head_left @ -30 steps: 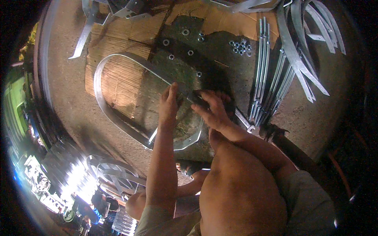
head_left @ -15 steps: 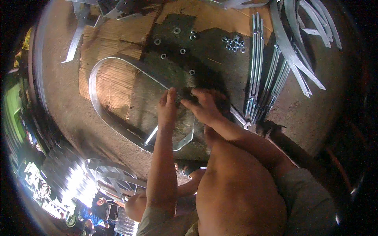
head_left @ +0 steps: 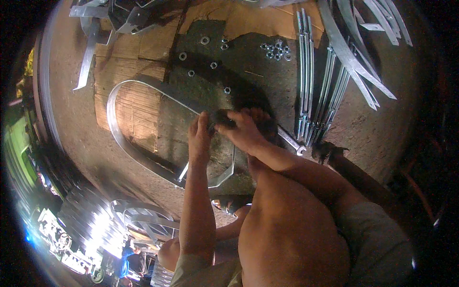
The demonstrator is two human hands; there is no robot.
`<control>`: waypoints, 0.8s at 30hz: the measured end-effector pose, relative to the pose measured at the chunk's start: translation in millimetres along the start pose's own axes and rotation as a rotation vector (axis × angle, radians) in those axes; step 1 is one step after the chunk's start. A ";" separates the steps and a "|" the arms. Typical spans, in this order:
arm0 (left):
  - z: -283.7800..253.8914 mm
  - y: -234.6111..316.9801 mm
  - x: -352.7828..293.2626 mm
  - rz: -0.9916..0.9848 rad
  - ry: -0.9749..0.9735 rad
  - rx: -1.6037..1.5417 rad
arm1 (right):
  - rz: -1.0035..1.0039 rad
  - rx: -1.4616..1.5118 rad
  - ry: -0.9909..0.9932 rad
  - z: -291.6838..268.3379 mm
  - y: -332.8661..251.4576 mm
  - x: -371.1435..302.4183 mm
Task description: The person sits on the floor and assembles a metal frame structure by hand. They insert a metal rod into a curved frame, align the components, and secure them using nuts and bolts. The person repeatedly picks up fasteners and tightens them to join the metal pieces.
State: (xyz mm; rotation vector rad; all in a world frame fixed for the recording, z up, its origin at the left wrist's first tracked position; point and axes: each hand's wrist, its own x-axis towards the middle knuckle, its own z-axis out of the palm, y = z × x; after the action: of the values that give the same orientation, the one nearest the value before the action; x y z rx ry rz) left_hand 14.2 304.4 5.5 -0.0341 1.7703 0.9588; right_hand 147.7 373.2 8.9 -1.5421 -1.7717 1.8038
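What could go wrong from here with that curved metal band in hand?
The bare left hand grips the curved metal band, so a slip might let its edge cut the skin.
The nearest loose nut lies just beyond the hands; a swing of the band could knock it away.
The wrench beside the right forearm might get bumped.

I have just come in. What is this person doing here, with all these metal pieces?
The person's left hand grips a flat silver metal band bent into a large loop. The right hand is close beside it; shadow hides what its fingers touch. Farther ahead lies a cluster of small silver metal nuts, with long, thin silver metal rods to their right. A silver metal wrench lies right of the right hand.
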 end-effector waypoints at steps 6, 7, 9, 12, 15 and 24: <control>-5.3 -1.1 -5.9 -0.026 0.045 -0.003 | -0.031 -0.052 -0.130 -9.6 -10.0 1.5; -4.0 0.4 -7.2 -0.022 0.036 -0.021 | -0.017 -0.003 -0.122 -4.7 -2.8 2.6; -2.7 4.1 -9.4 -0.002 -0.016 -0.048 | 0.013 0.094 -0.111 7.5 8.0 6.5; -1.6 4.0 -10.6 0.032 -0.044 -0.062 | 0.062 0.149 -0.114 3.5 5.2 3.9; -3.5 -4.3 -4.7 0.055 -0.042 -0.064 | 0.029 0.098 -0.142 -2.7 -3.0 5.5; -5.3 2.9 10.0 0.012 -0.164 -0.119 | -0.041 0.061 -0.116 -2.6 -0.6 15.3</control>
State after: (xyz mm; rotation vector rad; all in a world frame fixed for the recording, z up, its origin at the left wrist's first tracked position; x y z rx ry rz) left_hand 4.5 307.2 -0.3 -0.0200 1.5638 1.0456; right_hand 142.5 386.1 2.0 -1.3944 -1.7670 1.9451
